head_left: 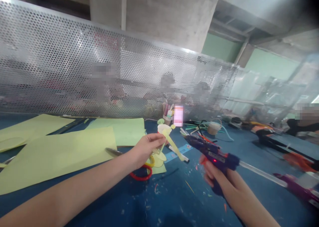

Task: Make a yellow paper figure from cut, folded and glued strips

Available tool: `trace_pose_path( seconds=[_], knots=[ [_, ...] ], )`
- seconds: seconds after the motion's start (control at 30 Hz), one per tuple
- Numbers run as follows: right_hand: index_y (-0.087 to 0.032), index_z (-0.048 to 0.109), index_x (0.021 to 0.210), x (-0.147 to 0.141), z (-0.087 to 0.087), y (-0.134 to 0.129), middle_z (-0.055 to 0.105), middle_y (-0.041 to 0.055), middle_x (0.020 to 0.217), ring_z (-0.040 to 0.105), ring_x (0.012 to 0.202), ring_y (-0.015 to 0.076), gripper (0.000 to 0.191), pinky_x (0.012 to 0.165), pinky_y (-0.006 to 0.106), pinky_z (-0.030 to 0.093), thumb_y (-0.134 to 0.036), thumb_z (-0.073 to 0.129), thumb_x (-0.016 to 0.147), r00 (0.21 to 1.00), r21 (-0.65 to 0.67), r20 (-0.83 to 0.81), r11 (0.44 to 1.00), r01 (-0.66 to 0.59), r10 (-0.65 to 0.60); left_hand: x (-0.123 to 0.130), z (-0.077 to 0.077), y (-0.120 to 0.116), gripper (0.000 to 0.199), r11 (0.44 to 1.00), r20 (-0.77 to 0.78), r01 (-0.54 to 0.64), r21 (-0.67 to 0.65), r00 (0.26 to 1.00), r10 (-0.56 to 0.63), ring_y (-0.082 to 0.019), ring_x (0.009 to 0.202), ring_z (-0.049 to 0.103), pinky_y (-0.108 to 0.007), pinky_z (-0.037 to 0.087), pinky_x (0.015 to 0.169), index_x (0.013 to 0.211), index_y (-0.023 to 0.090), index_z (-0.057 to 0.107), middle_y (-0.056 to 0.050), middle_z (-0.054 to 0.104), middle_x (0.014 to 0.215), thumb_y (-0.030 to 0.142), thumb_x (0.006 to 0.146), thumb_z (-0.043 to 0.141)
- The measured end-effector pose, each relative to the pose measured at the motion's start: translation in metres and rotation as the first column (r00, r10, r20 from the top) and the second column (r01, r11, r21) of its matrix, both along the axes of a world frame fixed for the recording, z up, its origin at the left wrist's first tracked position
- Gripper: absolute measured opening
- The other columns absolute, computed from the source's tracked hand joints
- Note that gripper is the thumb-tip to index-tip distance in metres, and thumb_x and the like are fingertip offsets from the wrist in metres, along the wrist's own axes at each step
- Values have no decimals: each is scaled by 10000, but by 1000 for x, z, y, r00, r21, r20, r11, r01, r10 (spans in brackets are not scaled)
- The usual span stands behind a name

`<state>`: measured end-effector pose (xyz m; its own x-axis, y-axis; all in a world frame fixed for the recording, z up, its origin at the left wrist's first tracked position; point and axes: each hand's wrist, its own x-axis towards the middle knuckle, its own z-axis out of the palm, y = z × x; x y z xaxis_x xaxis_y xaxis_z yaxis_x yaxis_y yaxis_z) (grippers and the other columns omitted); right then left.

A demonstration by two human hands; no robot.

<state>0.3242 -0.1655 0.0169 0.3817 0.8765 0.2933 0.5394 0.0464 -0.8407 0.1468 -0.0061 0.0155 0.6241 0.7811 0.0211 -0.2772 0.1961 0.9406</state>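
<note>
Between the fingertips of my left hand (pixel 148 149) is a pale yellow paper piece (pixel 175 148), with a strip hanging down to the right and rounded parts around it. My right hand (pixel 225 180) is wrapped around the handle of a dark blue glue gun (pixel 211 153), its small red light lit. A clear glue stick (pixel 261 174) sticks out of its back. The gun's nozzle points left toward the paper piece, apart from it. Under my left wrist lie scissors (pixel 143 175) with red and yellow handles, partly hidden by the arm.
Yellow-green paper sheets (pixel 62 154) cover the left of the blue table (pixel 169 200). Behind my hands stand a lit phone (pixel 178 115), a cup of pens (pixel 167 112) and a small tub (pixel 213 129). A purple glue gun (pixel 299 188) lies right. A perforated metal screen (pixel 62 60) runs along the back.
</note>
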Motion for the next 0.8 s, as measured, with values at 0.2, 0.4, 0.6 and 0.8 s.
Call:
trace_pose_path(
  seconds=[0.2,0.4,0.6,0.8],
  knots=[
    [-170,610,810,-34,-1,-6,533,8,614,486,554,150,394,543,266,424,-545,496,773,998,-38,-33,998,45,-47,1,-3,1,189,1000,48,15,23,999,-16,-95,687,561,-211,387,666,791,170,709,-19,679,767,306,661,732],
    [-177,596,764,-26,7,-5,519,3,560,479,542,162,383,540,265,407,-532,456,794,979,-160,204,987,29,5,3,-4,1,211,998,25,22,59,999,-23,-90,635,531,-216,374,620,793,158,718,-25,666,738,334,677,715],
    [-170,580,851,-25,6,-3,552,26,618,521,593,182,445,562,272,425,-565,377,817,972,-191,234,980,52,-6,3,-7,1,199,996,39,40,81,998,-44,-88,650,526,-211,372,630,797,166,719,-22,663,748,330,685,711],
    [-178,575,784,-28,9,-3,548,29,604,518,578,183,455,564,274,430,-579,362,810,962,-198,272,978,65,-9,2,-7,1,187,995,24,39,90,999,-41,-87,653,518,-210,370,627,791,169,718,-17,655,734,324,686,710]
  ],
)
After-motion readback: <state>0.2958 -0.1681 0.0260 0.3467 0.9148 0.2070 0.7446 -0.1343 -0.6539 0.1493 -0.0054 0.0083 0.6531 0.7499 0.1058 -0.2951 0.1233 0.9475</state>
